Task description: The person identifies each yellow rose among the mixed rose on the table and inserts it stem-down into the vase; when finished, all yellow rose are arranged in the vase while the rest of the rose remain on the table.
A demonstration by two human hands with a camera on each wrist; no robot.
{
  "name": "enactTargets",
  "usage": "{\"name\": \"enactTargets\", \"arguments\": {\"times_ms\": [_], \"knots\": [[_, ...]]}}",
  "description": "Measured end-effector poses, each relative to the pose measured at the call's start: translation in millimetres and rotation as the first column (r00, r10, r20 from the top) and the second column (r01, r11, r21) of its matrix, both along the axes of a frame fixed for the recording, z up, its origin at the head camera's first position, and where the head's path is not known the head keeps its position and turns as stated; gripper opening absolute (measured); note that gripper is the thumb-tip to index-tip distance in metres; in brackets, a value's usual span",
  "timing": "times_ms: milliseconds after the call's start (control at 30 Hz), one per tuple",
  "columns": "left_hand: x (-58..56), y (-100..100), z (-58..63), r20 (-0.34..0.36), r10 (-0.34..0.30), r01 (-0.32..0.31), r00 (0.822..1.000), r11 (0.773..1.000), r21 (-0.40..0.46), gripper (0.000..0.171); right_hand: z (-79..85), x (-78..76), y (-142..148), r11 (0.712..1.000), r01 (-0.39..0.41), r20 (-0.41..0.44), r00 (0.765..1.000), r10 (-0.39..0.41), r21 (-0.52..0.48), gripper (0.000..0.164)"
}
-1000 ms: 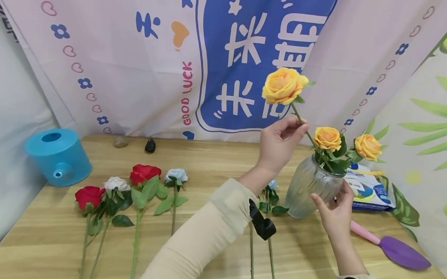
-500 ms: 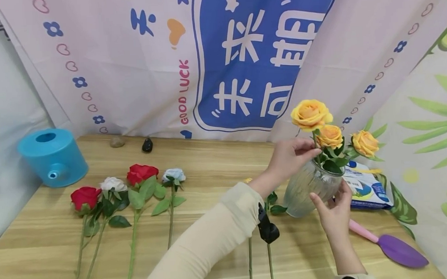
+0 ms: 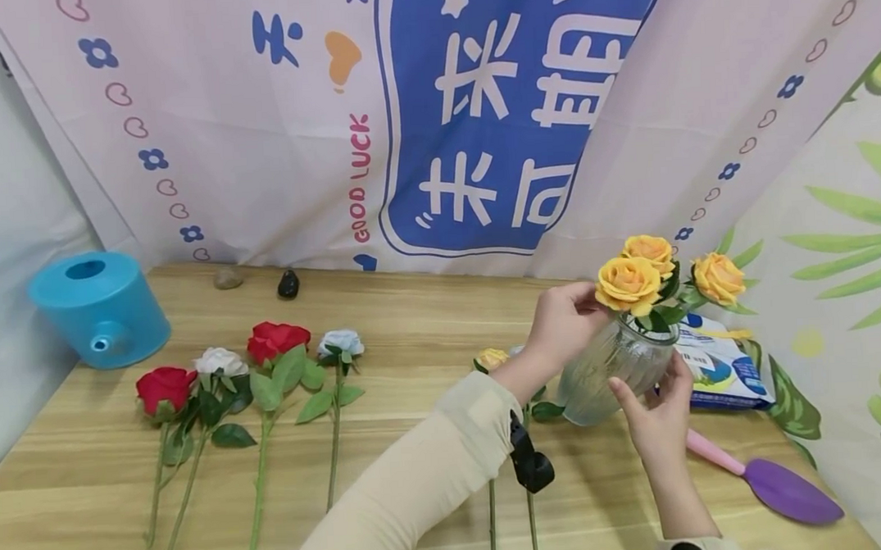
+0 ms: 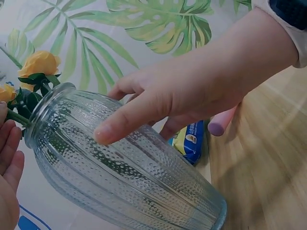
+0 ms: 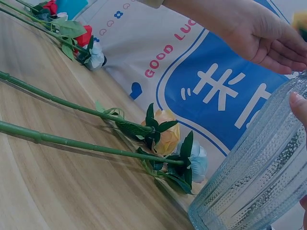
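In the head view my right hand (image 3: 661,417) grips the ribbed glass vase (image 3: 610,374), thumb on the near side and fingers behind. Its mouth leans to the right. Two yellow roses, one at the back (image 3: 648,252) and one at the right (image 3: 718,279), stand in it. At the vase's mouth my left hand (image 3: 561,327) holds a larger yellow rose (image 3: 628,286), its bloom just above the rim. The left wrist view shows my left fingers (image 4: 12,158) beside the stem, partly cut off. My right thumb (image 4: 112,127) presses on the glass.
A yellow rose (image 5: 167,134) and a light blue one (image 5: 195,160) lie left of the vase. Red (image 3: 167,391), white (image 3: 221,362) and blue (image 3: 340,342) flowers lie further left, near a blue watering can (image 3: 98,310). A package (image 3: 721,369) and purple spade-shaped tool (image 3: 793,489) lie right.
My left hand has moved down and right, lowering the larger yellow rose until its bloom is near the vase's rim. My right hand stays on the vase.
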State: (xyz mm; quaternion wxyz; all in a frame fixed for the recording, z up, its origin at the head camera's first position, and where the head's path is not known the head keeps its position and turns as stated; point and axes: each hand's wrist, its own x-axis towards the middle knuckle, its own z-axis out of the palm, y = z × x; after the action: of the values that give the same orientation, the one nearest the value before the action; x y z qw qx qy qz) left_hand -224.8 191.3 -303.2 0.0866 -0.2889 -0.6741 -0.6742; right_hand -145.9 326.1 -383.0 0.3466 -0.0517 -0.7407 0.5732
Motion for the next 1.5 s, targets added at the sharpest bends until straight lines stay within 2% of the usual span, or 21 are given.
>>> {"name": "enactTargets", "arguments": {"times_ms": [133, 300, 533, 667, 800, 900, 1033, 1133, 1233, 1267, 1433, 1500], "knots": [[-2.4, -2.0, -5.9, 0.040, 0.016, -0.018, 0.999, 0.999, 0.036, 0.019, 0.5, -0.7, -2.0, 1.000, -0.007, -0.001, 1.000, 0.007, -0.001, 0.080], [-3.7, -10.0, -12.4, 0.087, 0.007, -0.013, 0.996, 0.997, 0.072, 0.018, 1.3, -0.5, -5.4, 1.000, -0.022, -0.012, 1.000, 0.022, -0.005, 0.079], [-2.5, -46.2, -13.3, 0.105, -0.013, 0.008, 0.994, 0.999, 0.048, 0.017, 2.6, 1.5, -8.4, 0.999, -0.034, -0.030, 0.999, 0.034, 0.008, 0.077], [-0.7, -75.6, -19.9, 0.165, -0.012, 0.015, 0.986, 1.000, -0.018, 0.018, 4.1, 2.6, -6.5, 0.999, -0.030, -0.037, 0.999, 0.031, 0.009, 0.077], [5.7, -101.6, -41.0, 0.247, 0.010, 0.034, 0.969, 0.984, -0.175, 0.022, 6.1, 3.2, -3.4, 1.000, -0.024, -0.036, 0.999, 0.024, 0.002, 0.077], [13.6, -114.6, -64.9, 0.288, 0.023, 0.066, 0.957, 0.953, -0.295, 0.022, 7.8, 3.6, -1.8, 1.000, -0.020, -0.039, 0.999, 0.020, -0.004, 0.076], [23.6, -124.0, -93.7, 0.354, 0.042, 0.109, 0.934, 0.912, -0.396, 0.012, 9.3, 5.0, -2.0, 1.000, -0.006, -0.025, 1.000, 0.006, -0.007, 0.076], [27.5, -126.9, -105.8, 0.412, 0.077, 0.137, 0.908, 0.875, -0.464, 0.009, 9.2, 5.5, -3.0, 1.000, -0.004, -0.009, 1.000, 0.004, -0.005, 0.076], [26.9, -125.5, -110.8, 0.413, 0.110, 0.153, 0.904, 0.819, -0.553, 0.018, 8.3, 5.2, -3.6, 1.000, -0.010, -0.007, 1.000, 0.010, -0.009, 0.076], [26.1, -124.1, -111.1, 0.410, 0.119, 0.157, 0.904, 0.800, -0.579, 0.023, 7.9, 5.1, -3.6, 1.000, -0.010, -0.006, 1.000, 0.010, -0.008, 0.076], [23.1, -114.3, -108.2, 0.308, 0.131, 0.138, 0.942, 0.688, -0.713, 0.038, 5.3, 4.8, -4.1, 1.000, -0.011, -0.008, 1.000, 0.011, -0.021, 0.076], [23.7, -111.9, -106.6, 0.250, 0.131, 0.115, 0.959, 0.627, -0.770, 0.037, 4.6, 4.3, -5.4, 1.000, -0.016, -0.003, 1.000, 0.016, -0.024, 0.076]]}}
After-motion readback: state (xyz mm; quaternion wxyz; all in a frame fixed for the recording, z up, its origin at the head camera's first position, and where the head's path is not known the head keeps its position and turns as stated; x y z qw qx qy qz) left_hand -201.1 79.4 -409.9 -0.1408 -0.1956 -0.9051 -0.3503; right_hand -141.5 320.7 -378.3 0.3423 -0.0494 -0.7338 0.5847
